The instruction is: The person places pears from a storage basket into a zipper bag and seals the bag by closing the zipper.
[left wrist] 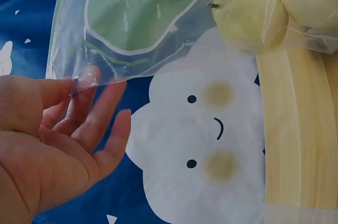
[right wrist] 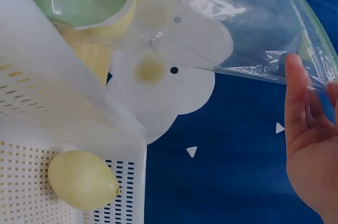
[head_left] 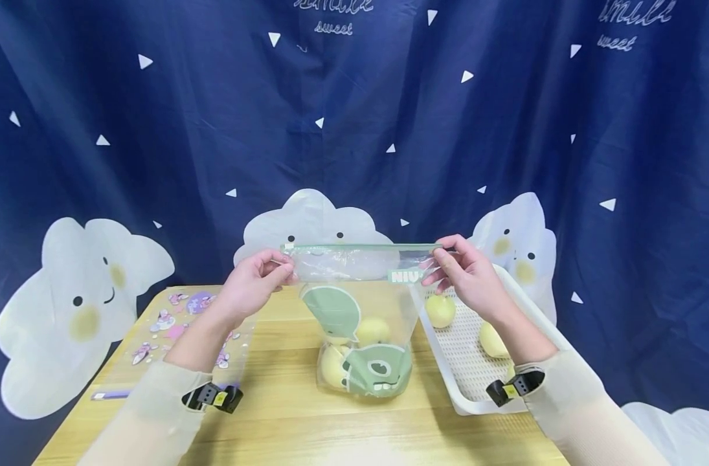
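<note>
A clear zip bag [head_left: 332, 312] with a green dinosaur print and a green top strip stands on the table with several pale yellow pears [head_left: 334, 366] inside. My left hand [head_left: 254, 286] pinches its upper left corner, close to a white slider [head_left: 289, 246]. At the upper right corner, my right hand [head_left: 469, 277] grips the bag's edge between thumb and fingers. The strip is stretched straight between both hands, and its two sides look together. In the left wrist view a stemmed pear [left wrist: 248, 18] shows through the plastic.
To the right is a white perforated basket [head_left: 462, 404] holding several pears [head_left: 440, 312], partly hidden by my right arm. A flat clear bag with pink and purple prints [head_left: 176, 317] lies on the left of the wooden table [head_left: 284, 427]. A blue curtain [head_left: 354, 155] hangs behind.
</note>
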A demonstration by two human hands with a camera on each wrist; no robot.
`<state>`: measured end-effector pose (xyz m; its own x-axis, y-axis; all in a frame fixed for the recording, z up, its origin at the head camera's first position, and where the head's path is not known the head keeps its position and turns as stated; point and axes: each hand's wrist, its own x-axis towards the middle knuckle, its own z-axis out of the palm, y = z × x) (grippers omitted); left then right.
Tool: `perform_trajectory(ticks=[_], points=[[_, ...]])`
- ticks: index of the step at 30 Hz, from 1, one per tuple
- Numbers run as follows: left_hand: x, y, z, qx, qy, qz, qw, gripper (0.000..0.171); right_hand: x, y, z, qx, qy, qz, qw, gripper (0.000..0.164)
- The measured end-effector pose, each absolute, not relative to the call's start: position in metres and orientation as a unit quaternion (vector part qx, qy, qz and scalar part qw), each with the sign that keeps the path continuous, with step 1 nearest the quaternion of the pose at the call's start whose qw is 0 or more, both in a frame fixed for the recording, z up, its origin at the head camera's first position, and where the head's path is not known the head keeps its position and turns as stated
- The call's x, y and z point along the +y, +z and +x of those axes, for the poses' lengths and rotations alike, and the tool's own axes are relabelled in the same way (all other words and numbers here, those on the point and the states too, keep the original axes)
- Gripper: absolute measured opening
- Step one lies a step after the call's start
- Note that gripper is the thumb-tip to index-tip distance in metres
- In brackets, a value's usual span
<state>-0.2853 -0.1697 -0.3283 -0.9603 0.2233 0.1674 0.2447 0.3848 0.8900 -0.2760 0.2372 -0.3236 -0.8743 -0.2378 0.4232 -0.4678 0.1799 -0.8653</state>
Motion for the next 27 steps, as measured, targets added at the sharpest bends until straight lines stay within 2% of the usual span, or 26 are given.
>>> perform_trajectory(ticks=[5, 8, 11, 13, 17, 20, 27], points=[[-0.168, -0.331, -0.282, -0.812, -0.567, -0.138, -0.006, 0.028, 0.240, -0.322, -0.273, -0.779, 0.589, 0.207, 0.052, 0.028], [-0.170, -0.333, -0.277, -0.808, -0.572, -0.142, -0.026, 0.030, 0.242, -0.323, -0.272, -0.805, 0.556, 0.202, 0.040, 0.026], [-0.171, -0.334, -0.273, -0.821, -0.550, -0.151, -0.022, 0.028, 0.242, -0.325, -0.273, -0.824, 0.524, 0.211, 0.047, 0.020], [-0.173, -0.334, -0.271, -0.834, -0.531, -0.150, 0.000, 0.027, 0.241, -0.326, -0.275, -0.828, 0.514, 0.217, 0.060, 0.018], [-0.174, -0.329, -0.266, -0.840, -0.523, -0.138, 0.039, 0.027, 0.239, -0.324, -0.278, -0.828, 0.515, 0.196, 0.102, 0.018], [-0.175, -0.324, -0.263, -0.827, -0.544, -0.133, 0.048, 0.028, 0.239, -0.322, -0.278, -0.819, 0.530, 0.185, 0.118, 0.021], [-0.177, -0.322, -0.264, -0.824, -0.555, -0.113, 0.021, 0.031, 0.237, -0.327, -0.280, -0.805, 0.559, 0.187, 0.070, 0.019]])
